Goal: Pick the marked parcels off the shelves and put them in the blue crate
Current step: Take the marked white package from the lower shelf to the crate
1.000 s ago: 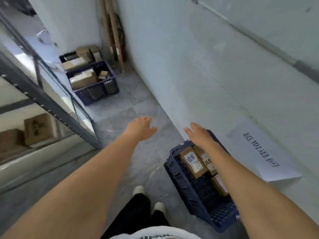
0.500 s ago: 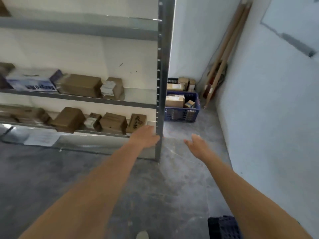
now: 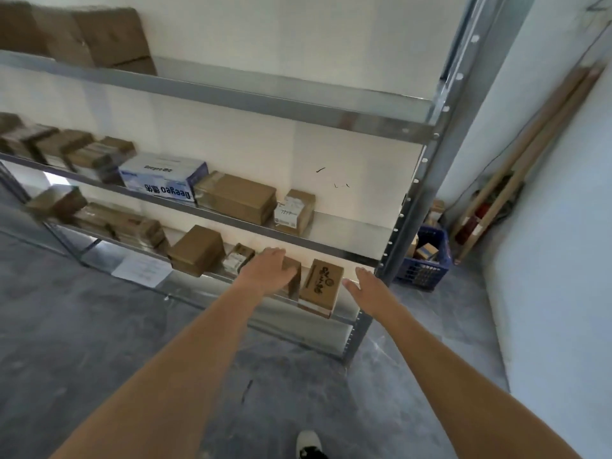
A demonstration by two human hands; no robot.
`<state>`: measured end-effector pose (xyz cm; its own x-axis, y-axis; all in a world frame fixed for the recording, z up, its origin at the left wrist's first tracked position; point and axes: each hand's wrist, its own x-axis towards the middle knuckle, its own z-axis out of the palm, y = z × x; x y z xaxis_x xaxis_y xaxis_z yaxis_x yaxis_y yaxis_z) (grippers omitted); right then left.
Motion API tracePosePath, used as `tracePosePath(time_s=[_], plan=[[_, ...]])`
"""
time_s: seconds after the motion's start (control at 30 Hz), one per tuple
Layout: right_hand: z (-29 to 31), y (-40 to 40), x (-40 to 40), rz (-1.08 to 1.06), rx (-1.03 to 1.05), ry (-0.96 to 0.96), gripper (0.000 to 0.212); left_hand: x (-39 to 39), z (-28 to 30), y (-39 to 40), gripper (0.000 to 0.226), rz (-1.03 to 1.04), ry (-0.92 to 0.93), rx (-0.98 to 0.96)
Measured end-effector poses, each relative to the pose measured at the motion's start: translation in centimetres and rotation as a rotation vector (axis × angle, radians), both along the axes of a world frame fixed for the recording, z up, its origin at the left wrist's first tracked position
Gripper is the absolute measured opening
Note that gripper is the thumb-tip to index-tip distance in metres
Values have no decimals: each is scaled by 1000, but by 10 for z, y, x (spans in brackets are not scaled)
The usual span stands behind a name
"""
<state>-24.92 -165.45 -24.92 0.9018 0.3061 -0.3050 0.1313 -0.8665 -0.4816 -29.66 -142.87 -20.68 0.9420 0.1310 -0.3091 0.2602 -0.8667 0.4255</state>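
A metal shelf rack (image 3: 427, 167) fills the view, with brown cardboard parcels on its levels. On the lowest shelf stands an upright brown parcel with black writing (image 3: 322, 286). My left hand (image 3: 270, 271) reaches out just left of it, fingers spread over a plain brown parcel (image 3: 293, 276), holding nothing. My right hand (image 3: 366, 286) hovers open just right of the written parcel, apart from it. A small parcel with a white label (image 3: 294, 212) sits on the middle shelf. The blue crate I was at is out of view.
A blue-and-white carton (image 3: 162, 177) and a flat brown box (image 3: 236, 197) lie on the middle shelf. A blue crate with boxes (image 3: 425, 263) stands in the corner behind the rack. Wooden poles (image 3: 526, 157) lean on the right wall. My shoe (image 3: 308, 443) is on the grey floor.
My view swung from the blue crate at the right wall round to the rack and came closer. Both empty hands have moved forward to the lowest shelf.
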Motion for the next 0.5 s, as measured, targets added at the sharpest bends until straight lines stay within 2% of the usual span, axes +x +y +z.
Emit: tracePosePath(time_s=[0.13, 0.27, 0.4, 0.5], plan=[[-4, 20, 57, -16, 25, -10, 60, 51, 7, 27, 59, 42, -41, -14], [1, 50, 108, -17, 62, 3, 69, 101, 9, 47, 54, 77, -28, -89], [-8, 89, 142, -29, 77, 11, 71, 142, -12, 67, 48, 137, -16, -209], [-22, 116, 155, -51, 94, 87, 76, 171, -37, 83, 58, 101, 37, -249]])
